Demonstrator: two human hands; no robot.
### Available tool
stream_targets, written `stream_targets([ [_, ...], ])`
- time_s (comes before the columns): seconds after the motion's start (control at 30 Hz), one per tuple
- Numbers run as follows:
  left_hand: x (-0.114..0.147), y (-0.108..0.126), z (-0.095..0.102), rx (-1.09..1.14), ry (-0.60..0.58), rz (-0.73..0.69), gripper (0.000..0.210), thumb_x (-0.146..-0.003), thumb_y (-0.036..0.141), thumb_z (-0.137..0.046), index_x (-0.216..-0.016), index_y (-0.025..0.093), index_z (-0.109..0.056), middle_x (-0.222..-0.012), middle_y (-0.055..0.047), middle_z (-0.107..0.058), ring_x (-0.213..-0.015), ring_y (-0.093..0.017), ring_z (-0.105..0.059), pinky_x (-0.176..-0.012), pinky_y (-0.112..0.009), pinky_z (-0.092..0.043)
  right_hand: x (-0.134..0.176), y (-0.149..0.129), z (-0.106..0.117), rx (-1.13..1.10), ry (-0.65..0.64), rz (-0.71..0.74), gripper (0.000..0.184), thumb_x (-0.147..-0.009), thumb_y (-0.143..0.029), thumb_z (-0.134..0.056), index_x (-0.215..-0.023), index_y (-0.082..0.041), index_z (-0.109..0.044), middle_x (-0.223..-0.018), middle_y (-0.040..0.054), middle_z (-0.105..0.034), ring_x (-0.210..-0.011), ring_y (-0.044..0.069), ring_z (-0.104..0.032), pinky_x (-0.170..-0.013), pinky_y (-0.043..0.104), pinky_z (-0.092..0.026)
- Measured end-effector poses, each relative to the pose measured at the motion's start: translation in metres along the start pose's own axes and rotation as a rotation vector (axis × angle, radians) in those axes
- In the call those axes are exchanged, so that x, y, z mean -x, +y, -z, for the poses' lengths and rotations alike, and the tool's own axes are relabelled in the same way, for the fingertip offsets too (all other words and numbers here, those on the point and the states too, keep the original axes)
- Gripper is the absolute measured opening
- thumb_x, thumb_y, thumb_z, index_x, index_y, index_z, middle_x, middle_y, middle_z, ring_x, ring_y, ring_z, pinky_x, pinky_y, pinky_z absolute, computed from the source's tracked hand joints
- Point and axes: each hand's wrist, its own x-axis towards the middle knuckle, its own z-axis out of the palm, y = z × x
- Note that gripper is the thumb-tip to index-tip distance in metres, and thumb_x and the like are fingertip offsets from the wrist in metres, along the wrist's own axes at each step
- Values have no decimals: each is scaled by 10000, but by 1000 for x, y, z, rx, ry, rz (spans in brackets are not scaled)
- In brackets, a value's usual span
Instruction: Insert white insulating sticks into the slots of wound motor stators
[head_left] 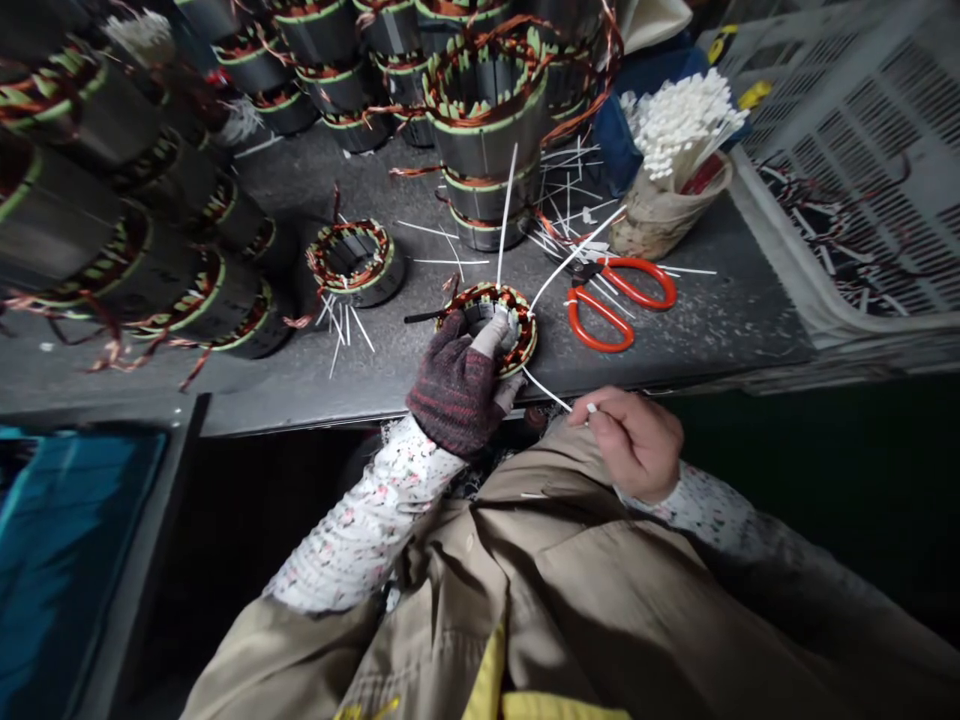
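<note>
A motor stator (527, 340) with copper windings and a pale green rim sits near the bench's front edge. My left hand (459, 388), in a dark knitted glove with light fingertips, grips its near left side, with fingers reaching into the bore. Two white cable ties (508, 215) stick up and out from its far side. Another white cable tie (547, 387) runs from the stator's near right edge to my bare right hand (634, 440), which is closed on its end. Red-handled scissors (622, 295) lie just right of the stator; their blades are partly covered by ties.
Another stator (360, 262) stands to the left, and stacked stators (484, 150) fill the back and left. A cup (660, 215) of white cable ties stands at right, beside a white plastic basket (847, 325) holding scraps. Loose ties lie on the bench (292, 385).
</note>
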Motion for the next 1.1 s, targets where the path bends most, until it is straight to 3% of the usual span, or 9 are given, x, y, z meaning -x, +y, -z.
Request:
stream_targets([
  [0.23,0,4,3,-9,-63,53,774,-904,244,-714,-1571,156,-331,-1220,-130,-738,-1092,-263,-729,-1188,-508,-479,-4,-10,7,-10,30,-89,207,-975,-151,-494,-863,-239,-644,-742,-5,-726,-640,129,-697,-626,243,-556],
  [0.57,0,3,1,-25,-32,23,721,-907,259,-715,-1532,109,-389,-1234,-156,-732,-1078,-261,-732,-1185,-483,-485,4,0,-2,-30,53,-117,186,-971,-173,-556,-816,-236,-638,-712,-13,-724,-622,135,-694,-606,253,-534],
  [0.77,4,1,-2,1,-17,29,741,-918,310,-703,-1554,137,-364,-1309,-165,-698,-1213,-290,-693,-1198,-498,-480,-17,10,-31,-114,81,-96,186,-988,-192,-548,-838,-235,-647,-772,9,-749,-691,148,-714,-658,268,-566],
  [0.87,7,3,-5,157,22,144,732,-947,367,-686,-1566,167,-349,-1415,-179,-637,-1269,-282,-668,-1136,-467,-547,-27,20,-48,-164,123,-89,188,-988,-188,-561,-821,-226,-639,-775,12,-754,-713,142,-722,-660,253,-563],
  [0.97,8,4,-7,400,22,305,597,-1026,331,-572,-1565,198,-352,-1397,-161,-653,-1148,-204,-729,-1007,-374,-623,-29,24,-52,-241,87,-186,207,-1000,-251,-583,-806,-216,-646,-726,-1,-731,-640,123,-686,-602,235,-539],
  [1.1,2,1,-4,353,48,209,170,-994,270,-629,-1149,244,-696,-1059,-47,-771,-1009,-190,-752,-1107,-467,-570,-27,16,-41,-279,-4,-260,266,-1020,-294,-546,-784,-207,-631,-712,-5,-668,-626,118,-632,-595,242,-511],
])
